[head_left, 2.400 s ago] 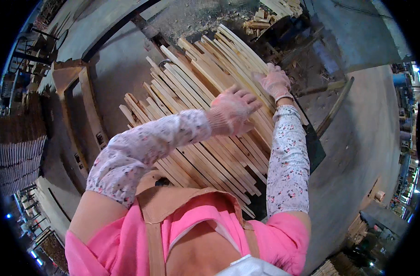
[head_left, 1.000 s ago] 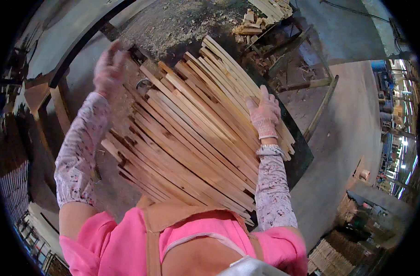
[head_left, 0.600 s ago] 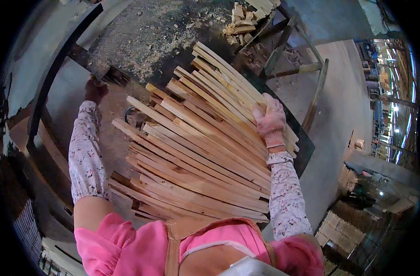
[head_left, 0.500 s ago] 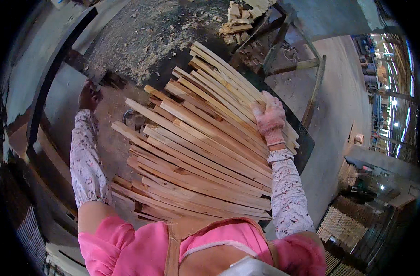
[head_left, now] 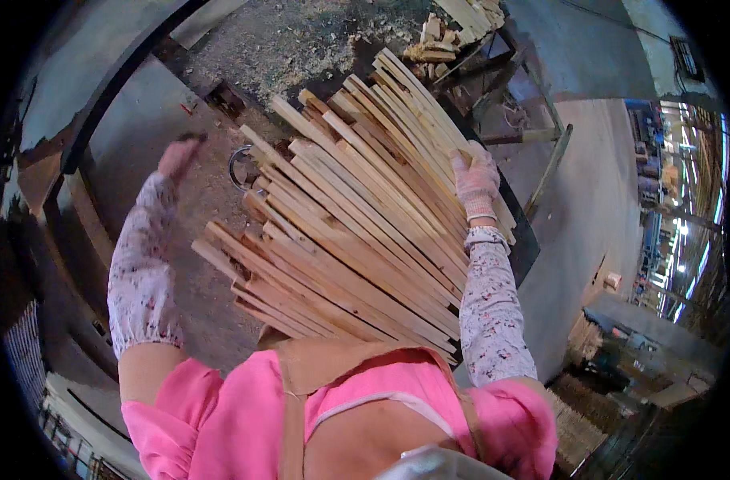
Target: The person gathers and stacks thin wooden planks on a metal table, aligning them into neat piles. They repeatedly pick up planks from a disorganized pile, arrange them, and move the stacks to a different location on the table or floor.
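Note:
A wide fan of long, thin wooden strips (head_left: 357, 216) lies in front of me, their ends uneven at the far left and bunched closer together near my body. My right hand (head_left: 475, 180), in a pale pinkish work glove, curls over the strips along the right side of the pile, thumb on top. Off to the left, apart from the strips, is my left hand (head_left: 181, 156). Motion smears its fingers, and nothing can be made out in it. A metal ring (head_left: 239, 166) shows between that hand and the strip ends.
Wood chips and shavings (head_left: 277, 72) cover the dark surface beyond the pile. Short wood offcuts (head_left: 437, 44) are heaped at the far right, by a wooden frame (head_left: 553, 132). A dark curved bar (head_left: 113, 80) runs along the left. Stacked wood (head_left: 581, 424) stands at lower right.
My left hand has swung slightly right and is now blurred. The strips have shifted and spread differently, several now reaching farther away. My right hand keeps its place on the right side of the pile.

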### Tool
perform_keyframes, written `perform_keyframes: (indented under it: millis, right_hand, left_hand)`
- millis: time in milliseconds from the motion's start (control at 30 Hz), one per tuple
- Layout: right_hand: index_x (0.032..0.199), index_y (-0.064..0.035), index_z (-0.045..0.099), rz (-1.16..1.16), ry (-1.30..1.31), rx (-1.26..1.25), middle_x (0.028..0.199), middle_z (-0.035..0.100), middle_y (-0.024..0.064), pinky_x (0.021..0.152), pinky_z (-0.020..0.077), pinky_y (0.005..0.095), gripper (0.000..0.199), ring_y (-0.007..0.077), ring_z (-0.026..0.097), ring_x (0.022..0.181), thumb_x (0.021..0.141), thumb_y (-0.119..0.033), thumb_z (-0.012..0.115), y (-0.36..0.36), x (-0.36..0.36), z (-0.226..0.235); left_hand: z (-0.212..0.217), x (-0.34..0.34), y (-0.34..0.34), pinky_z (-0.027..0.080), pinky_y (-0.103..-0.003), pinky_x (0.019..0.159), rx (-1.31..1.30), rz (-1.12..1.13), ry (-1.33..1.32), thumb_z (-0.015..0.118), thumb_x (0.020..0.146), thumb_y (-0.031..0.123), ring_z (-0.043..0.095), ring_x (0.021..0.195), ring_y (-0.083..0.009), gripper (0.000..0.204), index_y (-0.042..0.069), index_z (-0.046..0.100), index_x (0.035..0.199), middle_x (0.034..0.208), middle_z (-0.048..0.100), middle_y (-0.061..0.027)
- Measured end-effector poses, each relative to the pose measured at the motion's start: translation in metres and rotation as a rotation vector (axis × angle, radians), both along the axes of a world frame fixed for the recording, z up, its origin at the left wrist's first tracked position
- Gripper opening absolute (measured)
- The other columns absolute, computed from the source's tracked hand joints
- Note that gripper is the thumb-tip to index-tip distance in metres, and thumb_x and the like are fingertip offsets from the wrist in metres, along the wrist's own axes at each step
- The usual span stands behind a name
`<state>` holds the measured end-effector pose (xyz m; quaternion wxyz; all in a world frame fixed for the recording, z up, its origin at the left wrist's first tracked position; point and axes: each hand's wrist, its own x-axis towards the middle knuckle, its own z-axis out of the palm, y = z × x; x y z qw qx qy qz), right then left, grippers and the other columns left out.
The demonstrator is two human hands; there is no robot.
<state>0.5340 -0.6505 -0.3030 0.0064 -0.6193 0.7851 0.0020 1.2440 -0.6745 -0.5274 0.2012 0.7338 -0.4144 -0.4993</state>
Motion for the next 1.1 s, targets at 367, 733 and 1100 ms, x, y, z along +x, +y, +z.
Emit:
perform_keyframes:
  millis: [367, 733, 1100]
  right_hand:
    - [0.156, -0.0187, 0.057, -0.039, 0.003, 0.017, 0.152, 0.062, 0.0150, 0.112, 0.0524, 0.0573, 0.080, 0.0376, 0.061, 0.139, 0.099, -0.074, 0.062, -0.002, 0.015, 0.018]
    - [0.151, -0.0173, 0.062, 0.035, -0.101, -0.081, 0.149, 0.066, 0.0177, 0.111, 0.0523, 0.0552, 0.076, 0.0401, 0.063, 0.137, 0.099, -0.072, 0.062, 0.001, 0.005, 0.025]
    - [0.150, -0.0132, 0.065, 0.048, -0.135, -0.097, 0.148, 0.067, 0.0224, 0.113, 0.0513, 0.0536, 0.079, 0.0427, 0.065, 0.135, 0.097, -0.071, 0.062, 0.005, 0.003, 0.034]
  left_hand:
    - [0.217, -0.216, 0.434, 0.056, -0.043, 0.099, 0.008, -0.164, -0.091, 0.063, 0.107, 0.043, 0.071, 0.108, -0.0308, 0.045, 0.008, 0.073, 0.134, 0.118, 0.074, -0.0178]
    - [0.288, -0.354, 0.397, 0.058, -0.043, 0.097, 0.442, -0.151, 0.242, 0.067, 0.105, 0.053, 0.075, 0.115, -0.0316, 0.062, 0.009, 0.066, 0.148, 0.128, 0.077, -0.0152]
    - [0.269, -0.372, 0.412, 0.056, -0.048, 0.101, 0.272, -0.280, 0.021, 0.062, 0.108, 0.054, 0.073, 0.116, -0.0403, 0.062, 0.008, 0.065, 0.149, 0.121, 0.078, -0.0225]
